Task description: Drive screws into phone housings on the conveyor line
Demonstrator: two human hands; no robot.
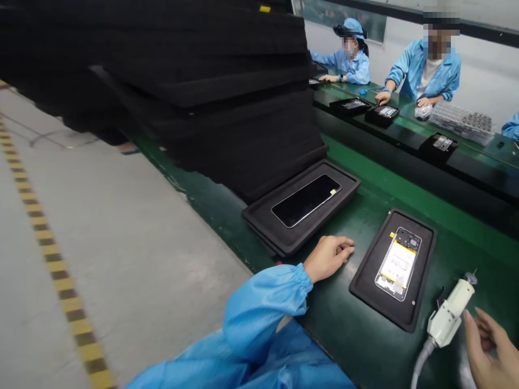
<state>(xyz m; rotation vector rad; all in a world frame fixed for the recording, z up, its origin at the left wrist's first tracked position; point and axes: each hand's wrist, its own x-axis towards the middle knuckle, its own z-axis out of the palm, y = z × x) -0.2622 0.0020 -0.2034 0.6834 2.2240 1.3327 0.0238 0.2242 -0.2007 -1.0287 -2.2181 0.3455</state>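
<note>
My left hand [328, 256] rests on the green tabletop [332, 313], released, fingers loosely curled, between two black trays. My right hand [492, 346], partly cut off by the frame edge, is released too, thumb and fingers apart. Its thumb is just beside a white electric screwdriver [450, 316]; can't tell if they touch. Screwdriver lies on the tabletop, bit pointing away from me, grey cord [421, 362] running toward me.

Opened phone [399, 265] sits in the near tray [367, 276], between my hands. White battery label [401, 260] with yellow bands carries dark print and small symbols, too blurred to read. Yellow tag [392, 235] by the phone's top edge, writing too small to tell.

Beyond my left hand, the far tray [284, 240] holds a screen-up phone [302, 202], dark display, yellow tab at one edge, unreadable. Tall black stack [203, 97] right behind it, yellow sticker [265, 9] on top, also illegible.

Across: two co-workers in blue at another bench, more phones in black trays, clear divided box [462, 121] with small parts.
</note>
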